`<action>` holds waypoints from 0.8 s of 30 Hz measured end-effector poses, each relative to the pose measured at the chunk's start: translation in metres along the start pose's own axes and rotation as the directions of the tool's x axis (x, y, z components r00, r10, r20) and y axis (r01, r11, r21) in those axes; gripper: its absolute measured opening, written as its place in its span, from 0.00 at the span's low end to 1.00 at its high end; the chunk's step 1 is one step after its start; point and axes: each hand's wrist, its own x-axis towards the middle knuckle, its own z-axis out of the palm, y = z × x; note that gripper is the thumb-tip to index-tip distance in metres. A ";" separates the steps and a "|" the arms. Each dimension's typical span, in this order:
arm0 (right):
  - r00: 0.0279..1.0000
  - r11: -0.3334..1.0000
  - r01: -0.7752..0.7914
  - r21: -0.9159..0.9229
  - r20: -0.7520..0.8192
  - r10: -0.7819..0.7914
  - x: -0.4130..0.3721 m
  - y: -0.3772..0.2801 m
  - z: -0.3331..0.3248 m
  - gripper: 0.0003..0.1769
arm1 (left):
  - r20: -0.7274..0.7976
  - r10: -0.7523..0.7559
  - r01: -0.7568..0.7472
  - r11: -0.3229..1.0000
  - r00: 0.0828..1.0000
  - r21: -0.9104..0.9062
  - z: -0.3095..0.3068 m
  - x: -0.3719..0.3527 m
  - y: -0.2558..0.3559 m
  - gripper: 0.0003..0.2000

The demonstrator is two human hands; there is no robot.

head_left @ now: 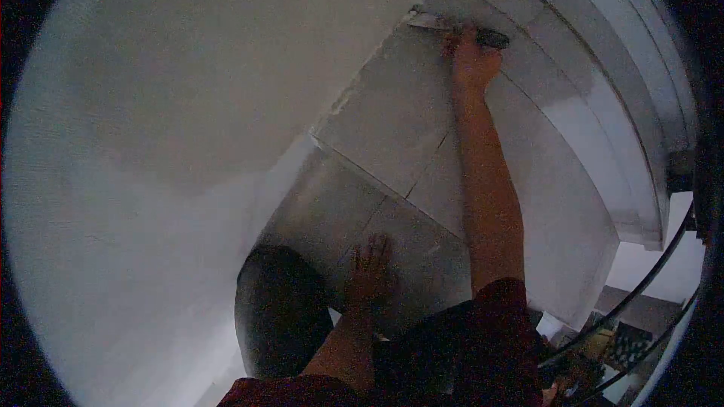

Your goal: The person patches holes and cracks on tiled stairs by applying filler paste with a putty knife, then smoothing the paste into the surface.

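Note:
My right hand (475, 59) is stretched far forward, its fingers wrapped round the dark handle of a scraper-like tool (428, 23). The tool's light, flat blade points left and lies at the corner where the pale wall (188, 90) meets the tiled step (392, 90). Lower down, my left hand (371, 267) rests with its fingers spread on the shadowed tiled surface (324, 200) nearer to me. Nothing shows in that hand.
More curved steps (566, 68) rise at the upper right. My dark-clothed knee (279, 309) is at the lower left, beside the wall. Black cables (648, 275) run down the right side. Several small objects lie far below at the lower right.

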 end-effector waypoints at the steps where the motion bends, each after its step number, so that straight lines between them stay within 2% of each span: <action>1: 1.000 1.000 -0.002 0.000 0.006 0.002 0.003 0.005 -0.003 0.12 | 0.010 -0.005 0.005 1.000 1.000 -0.003 -0.005 0.003 0.004 0.46; 3: 0.973 0.970 0.228 0.084 0.030 -0.231 0.013 0.021 -0.017 0.10 | 0.028 -0.015 0.016 1.000 0.999 -0.011 -0.033 0.015 0.013 0.45; 4: 0.973 0.971 0.224 0.078 0.033 -0.227 0.023 0.021 -0.030 0.10 | 0.192 -0.026 0.046 0.994 0.981 -0.102 -0.052 0.028 0.021 0.44; 5: 0.967 0.969 0.243 0.044 -0.087 -0.239 0.025 0.019 -0.032 0.09 | 0.348 -0.020 0.091 0.978 0.937 -0.188 -0.064 0.034 0.017 0.43; 6: 0.946 0.966 0.259 0.014 -0.206 -0.250 0.030 0.017 -0.038 0.08 | 0.348 -0.024 0.096 0.977 0.937 -0.190 -0.066 0.036 0.018 0.43; 8: 0.940 0.967 0.251 -0.045 -0.229 -0.254 0.042 0.033 -0.055 0.08 | 0.214 -0.045 0.121 0.927 0.976 -0.354 -0.071 0.041 0.018 0.39; 9: 0.931 0.965 0.241 -0.105 -0.255 -0.261 0.044 0.043 -0.059 0.07 | 0.214 -0.047 0.122 0.927 0.976 -0.355 -0.075 0.041 0.018 0.39; 10: 0.931 0.965 0.241 -0.108 -0.255 -0.261 0.035 0.036 -0.058 0.07 | 0.300 -0.029 0.115 0.956 0.953 -0.272 -0.083 0.044 0.018 0.37; 11: 0.958 0.988 0.149 0.024 -0.250 -0.139 0.021 0.019 -0.057 0.07 | 0.385 -0.019 0.098 0.977 0.923 -0.188 -0.087 0.046 0.020 0.36; 12: 0.974 0.987 0.051 0.153 -0.228 -0.015 0.012 0.011 -0.054 0.07 | 0.386 -0.019 0.100 0.977 0.922 -0.191 -0.074 0.041 0.019 0.36; 13: 0.974 0.987 0.049 0.152 -0.225 -0.014 0.017 0.025 -0.055 0.07 | 0.245 -0.023 0.057 0.989 0.969 -0.136 -0.058 0.034 0.021 0.36; 14: 0.973 0.999 0.044 0.010 -0.227 -0.041 0.027 0.048 -0.056 0.07 | 0.100 -0.016 0.023 0.997 0.995 -0.072 -0.044 0.026 0.023 0.36; 15: 0.972 0.991 0.042 -0.131 -0.225 -0.071 0.029 0.051 -0.054 0.08 | 0.099 -0.019 0.026 0.997 0.995 -0.072 -0.062 0.035 0.022 0.36; 16: 0.972 0.990 0.048 -0.132 -0.222 -0.077 0.028 0.058 -0.053 0.08 | 0.292 -0.047 0.116 0.968 0.955 -0.223 -0.077 0.043 0.017 0.37; 17: 0.984 0.987 0.148 -0.057 -0.087 -0.153 0.022 0.055 -0.051 0.08 | 0.477 -0.034 0.224 0.910 0.878 -0.349 -0.082 0.052 0.017 0.38; 18: 0.972 0.973 0.230 0.036 0.048 -0.231 0.013 0.047 -0.047 0.09 | 0.476 -0.037 0.227 0.909 0.879 -0.349 -0.069 0.045 0.021 0.38; 20: 0.984 0.982 0.172 0.082 0.031 -0.175 0.006 0.041 -0.039 0.10 | 0.296 -0.116 0.196 0.947 0.948 -0.255 -0.026 0.025 0.031 0.41; 21: 0.993 0.985 0.111 0.129 0.017 -0.114 0.004 0.037 -0.037 0.10 | 0.298 -0.117 0.196 0.947 0.947 -0.253 -0.020 0.022 0.030 0.41; 23: 0.995 0.988 0.100 0.120 -0.028 -0.097 -0.003 0.010 -0.043 0.11 | 0.203 -0.081 0.118 0.977 0.976 -0.177 -0.015 0.018 0.028 0.42; 24: 0.994 0.989 0.093 0.111 -0.072 -0.085 -0.006 0.001 -0.045 0.11 | 0.205 -0.082 0.120 0.977 0.975 -0.179 -0.029 0.025 0.026 0.42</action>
